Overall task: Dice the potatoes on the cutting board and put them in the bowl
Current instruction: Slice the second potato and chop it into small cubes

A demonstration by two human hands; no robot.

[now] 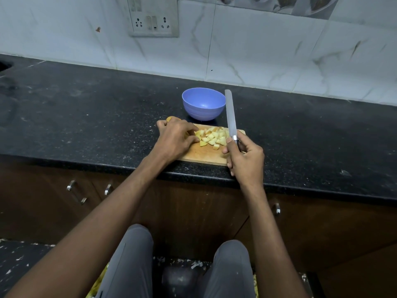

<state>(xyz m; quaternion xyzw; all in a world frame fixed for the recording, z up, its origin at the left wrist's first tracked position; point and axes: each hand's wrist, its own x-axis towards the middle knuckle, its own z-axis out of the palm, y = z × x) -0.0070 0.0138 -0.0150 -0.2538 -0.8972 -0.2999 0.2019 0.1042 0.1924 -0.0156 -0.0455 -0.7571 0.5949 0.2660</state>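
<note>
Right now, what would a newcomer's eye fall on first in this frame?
Probably the pile of yellow potato cubes in the middle of the wooden cutting board, with the left hand touching its left edge. Next, the long knife held in the right hand, blade pointing away, beside the empty blue bowl behind the board.

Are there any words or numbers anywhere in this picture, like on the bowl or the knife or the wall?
No words or numbers can be read.
Blue bowl: plain.
Knife blade: no mark visible.
Wooden cutting board: bare wood.
Wall socket panel: only holes and switches; any marking is too small to read.
Picture tile at top: printed images, blurred, no letters.
</note>
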